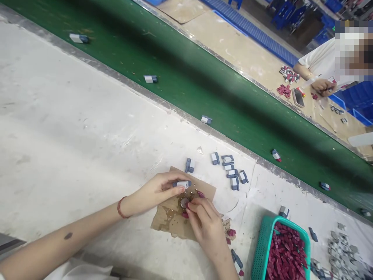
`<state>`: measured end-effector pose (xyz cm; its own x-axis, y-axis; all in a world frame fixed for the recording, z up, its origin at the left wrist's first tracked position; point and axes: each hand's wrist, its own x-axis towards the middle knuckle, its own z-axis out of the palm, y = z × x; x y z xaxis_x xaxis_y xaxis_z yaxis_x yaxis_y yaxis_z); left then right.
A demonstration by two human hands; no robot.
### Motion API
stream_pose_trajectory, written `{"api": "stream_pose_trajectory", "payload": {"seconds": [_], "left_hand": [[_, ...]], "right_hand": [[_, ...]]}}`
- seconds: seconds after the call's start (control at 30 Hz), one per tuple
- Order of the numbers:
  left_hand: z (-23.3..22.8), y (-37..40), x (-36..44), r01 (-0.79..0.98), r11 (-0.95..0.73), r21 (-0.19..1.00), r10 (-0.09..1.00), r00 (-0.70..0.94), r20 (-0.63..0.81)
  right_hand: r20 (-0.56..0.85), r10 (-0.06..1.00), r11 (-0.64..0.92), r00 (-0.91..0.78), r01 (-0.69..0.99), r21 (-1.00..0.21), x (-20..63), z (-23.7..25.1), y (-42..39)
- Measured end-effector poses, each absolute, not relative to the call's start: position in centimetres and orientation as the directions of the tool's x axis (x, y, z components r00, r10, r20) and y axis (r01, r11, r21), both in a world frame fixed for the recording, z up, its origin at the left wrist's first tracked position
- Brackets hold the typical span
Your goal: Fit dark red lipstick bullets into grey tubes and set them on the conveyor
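My left hand (155, 190) holds a small blue and light-grey plastic part (183, 184) between thumb and fingers, above a stained piece of cardboard (164, 221). My right hand (205, 221) is closed in a pinch on a small maroon plastic piece (187, 206), mostly covered by the fingertips. Those fingertips are at the edge of a small round dish like a bottle cap (184, 202), which stands on the cardboard. Wet-looking spots mark the cardboard, and another maroon piece (200, 193) lies beyond the dish. Several blue and grey parts (230, 171) lie beyond the cardboard.
A green basket (258, 249) of maroon pieces (287, 252) stands at the right, beside a heap of grey pieces (345, 249). Beyond the white table, a green conveyor belt (175, 58) carries spaced-out parts. Across it, a person's hand (323, 86) works near more pieces.
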<state>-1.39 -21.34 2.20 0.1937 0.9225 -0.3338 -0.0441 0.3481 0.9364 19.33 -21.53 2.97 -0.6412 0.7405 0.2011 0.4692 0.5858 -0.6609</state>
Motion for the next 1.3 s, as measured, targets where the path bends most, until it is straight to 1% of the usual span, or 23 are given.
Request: {"api": "stream_pose_trajectory", "payload": {"seconds": [0.1, 0.2, 0.3, 0.4, 0.47, 0.53, 0.63, 0.77, 0.93, 1.17, 1.3], "left_hand": [[2.1, -21.8, -1.1, 0.085, 0.248, 0.965, 0.932, 0.251, -0.262], [1.7, -22.2, -0.9, 0.102, 0.219, 0.97, 0.93, 0.278, -0.24], [1.5, -22.3, -0.9, 0.087, 0.209, 0.974, 0.93, 0.289, -0.226], [1.3, -22.4, -0.9, 0.053, 0.2, 0.978, 0.917, 0.341, -0.206], [1.3, -22.5, -1.0, -0.022, 0.241, 0.97, 0.877, 0.432, -0.208], [1.3, -22.5, -1.0, -0.12, 0.337, 0.934, 0.81, 0.542, -0.223], [1.5, -22.6, -0.8, -0.226, 0.486, 0.844, 0.73, 0.637, -0.249], [1.6, -22.8, -0.6, -0.287, 0.563, 0.775, 0.69, 0.679, -0.25], [1.6, -22.7, -0.6, -0.26, 0.559, 0.787, 0.681, 0.685, -0.257], [1.8, -22.7, -0.6, -0.147, 0.557, 0.818, 0.662, 0.672, -0.33], [1.5, -22.8, -0.4, -0.09, 0.503, 0.859, 0.688, 0.644, -0.335]], "right_hand": [[0.191, 0.797, 0.499, -0.573, 0.446, -0.743, 19.8, 3.1, -21.2], [0.159, 0.816, 0.45, -0.556, 0.437, -0.779, 20.0, 3.0, -21.0], [0.137, 0.848, 0.395, -0.512, 0.437, -0.808, 20.0, 2.9, -21.0], [0.117, 0.913, 0.284, -0.39, 0.406, -0.869, 20.1, 3.0, -21.0], [0.113, 0.941, 0.22, -0.32, 0.323, -0.92, 20.2, 3.1, -21.1], [0.127, 0.947, 0.201, -0.296, 0.235, -0.951, 20.3, 3.2, -21.2], [0.168, 0.934, 0.233, -0.316, 0.18, -0.956, 20.0, 3.5, -21.3], [0.177, 0.916, 0.252, -0.359, 0.172, -0.952, 19.6, 3.7, -21.5], [0.184, 0.886, 0.288, -0.425, 0.195, -0.937, 19.8, 3.6, -21.6], [0.322, 0.816, 0.48, -0.48, 0.254, -0.84, 19.6, 4.2, -21.4], [0.347, 0.791, 0.531, -0.504, 0.284, -0.798, 19.6, 4.0, -21.6]]}}
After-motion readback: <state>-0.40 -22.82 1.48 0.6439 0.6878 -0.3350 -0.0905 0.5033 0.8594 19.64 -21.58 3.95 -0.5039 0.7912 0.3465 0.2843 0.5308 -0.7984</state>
